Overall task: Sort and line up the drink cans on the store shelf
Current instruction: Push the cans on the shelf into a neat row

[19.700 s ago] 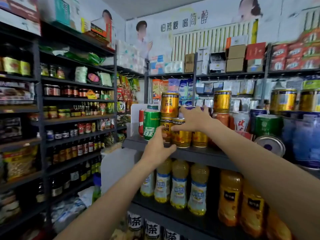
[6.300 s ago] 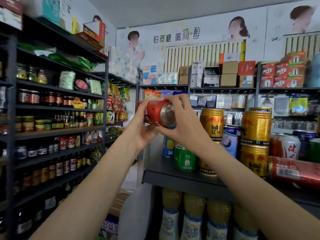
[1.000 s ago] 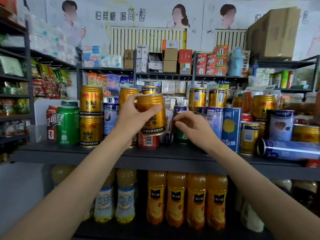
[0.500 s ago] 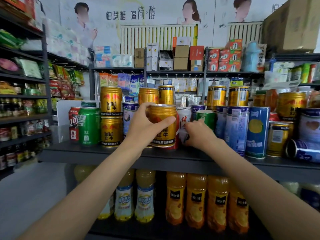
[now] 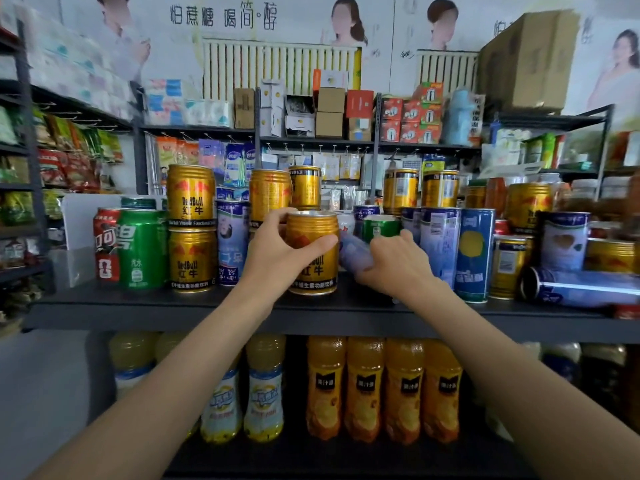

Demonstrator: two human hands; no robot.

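My left hand [image 5: 277, 251] grips a gold Red Bull can [image 5: 313, 252] that stands upright on the dark shelf [image 5: 207, 311]. Right beside it, my right hand [image 5: 394, 263] holds a tilted pale blue can [image 5: 353, 252]; my fingers hide most of that can. To the left stand a red cola can [image 5: 105, 249], a green can [image 5: 142, 249], two stacked gold cans [image 5: 191, 228] and a tall blue can [image 5: 231, 245]. Tall blue cans [image 5: 472, 254] and more gold cans [image 5: 505, 268] crowd the right side. One blue can [image 5: 578, 287] lies on its side.
Orange juice bottles [image 5: 381, 386] and yellow drink bottles [image 5: 259, 389] fill the shelf below. Behind the cans are more gold cans [image 5: 420, 190], hanging packets and boxed goods [image 5: 329, 112]. A snack rack [image 5: 52, 161] runs along the left wall.
My left hand has brought the gold can down until it stands on the shelf. My right hand has taken hold of a pale blue can, now tilted beside it. The camera has moved closer.
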